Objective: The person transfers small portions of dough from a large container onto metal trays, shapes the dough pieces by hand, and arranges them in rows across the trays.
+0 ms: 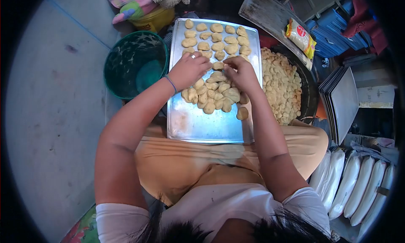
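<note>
Rows of small, pale dough pieces (217, 28) lie on the far part of a metal baking tray (202, 129) resting across my lap. A heap of similar dough lumps (213, 95) sits nearer me on the same tray. My left hand (192, 70), with a ring and a blue wristband, is curled at the row's left side; what its fingers hold is hidden. My right hand (243, 75) has its fingers bent together at the edge of one dough piece (218, 66), which lies between both hands. A single lump (242, 113) rests apart at the tray's right.
A green tub (110, 70) stands left of the tray. At right, a wide dark pan (310, 85) holds many dough pieces. Beyond it are a yellow-and-white packet (301, 37), stacked flat trays (344, 99) and several white plastic-wrapped packs (352, 184).
</note>
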`<state>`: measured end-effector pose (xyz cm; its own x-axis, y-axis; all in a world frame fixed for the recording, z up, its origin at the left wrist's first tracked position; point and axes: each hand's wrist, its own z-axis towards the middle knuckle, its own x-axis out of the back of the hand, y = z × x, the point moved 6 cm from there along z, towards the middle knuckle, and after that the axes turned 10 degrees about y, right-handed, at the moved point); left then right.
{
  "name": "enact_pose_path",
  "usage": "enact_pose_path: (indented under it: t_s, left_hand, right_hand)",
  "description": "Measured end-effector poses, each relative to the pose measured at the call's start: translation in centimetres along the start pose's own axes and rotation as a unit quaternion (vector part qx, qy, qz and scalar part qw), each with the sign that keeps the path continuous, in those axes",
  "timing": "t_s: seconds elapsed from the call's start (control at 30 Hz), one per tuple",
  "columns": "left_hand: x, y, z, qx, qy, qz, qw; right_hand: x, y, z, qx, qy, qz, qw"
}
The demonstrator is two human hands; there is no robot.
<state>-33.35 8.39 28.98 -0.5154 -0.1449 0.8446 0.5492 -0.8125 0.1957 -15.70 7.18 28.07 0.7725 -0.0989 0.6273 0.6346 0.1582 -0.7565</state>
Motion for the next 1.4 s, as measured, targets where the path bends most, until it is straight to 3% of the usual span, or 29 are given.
enact_pose_path:
  t_s: [0.07,0.13,0.2,0.33,0.5,0.6,0.73,0.83,0.93,1.07,1.17,1.27,1.37,1.4]
  left_hand:
    - [-1.4,-0.2,-0.2,0.014,-0.084,0.004,0.996]
    - [-1.1,-0.4,0.2,0.036,-0.075,0.004,0.997]
    - [-0.5,-0.3,0.5,0.036,-0.03,0.005,0.999]
    - [-1.1,1.0,1.6,0.025,-0.031,-0.075,0.996]
    - [-2.4,2.2,2.3,0.005,-0.054,-0.037,0.998]
    - [-2.2,3.1,2.8,-0.001,-0.038,-0.044,0.998]
    - [-3.2,3.8,2.9,-0.032,-0.062,-0.021,0.997]
    - [-2.9,4.2,4.3,0.005,-0.062,-0.047,0.997]
    - [-3.3,4.6,5.7,0.029,-0.05,-0.058,0.997]
    - [-6.5,3.6,6.4,0.05,-0.104,0.001,0.993]
    - [-7.0,4.4,5.9,0.012,-0.086,0.006,0.996]
    - [-6.7,5.3,5.6,-0.006,-0.131,0.033,0.991]
    - [-3.4,6.1,4.5,0.031,0.007,-0.022,0.999]
    - [-2.3,6.0,3.8,0.081,0.018,-0.018,0.996]
  right_hand:
    - [0.7,-0.4,-1.0,-0.092,-0.049,0.013,0.994]
    - [-0.7,-0.8,-2.0,0.002,-0.1,-0.031,0.995]
    - [-0.4,-0.3,-2.1,-0.005,-0.102,-0.035,0.994]
    - [2.7,2.4,-1.4,-0.12,0.022,0.155,0.98]
    - [3.7,3.8,-1.4,0.012,0.056,-0.171,0.984]
    - [5.3,4.5,-2.2,-0.077,0.125,-0.04,0.988]
    - [5.3,5.6,-2.5,-0.002,0.102,-0.08,0.992]
    - [6.0,4.8,-2.8,-0.044,0.132,-0.033,0.99]
    - [4.8,3.4,-2.9,0.01,0.114,-0.133,0.985]
    - [5.1,5.5,-2.5,-0.078,0.143,-0.053,0.985]
    - [5.3,5.5,-2.2,-0.083,0.093,0.003,0.992]
    - [4.8,5.8,-1.6,-0.029,0.078,-0.011,0.997]
    - [4.4,5.7,-1.9,-0.004,0.121,0.022,0.992]
    - [4.7,5.7,-2.2,0.007,0.153,0.016,0.988]
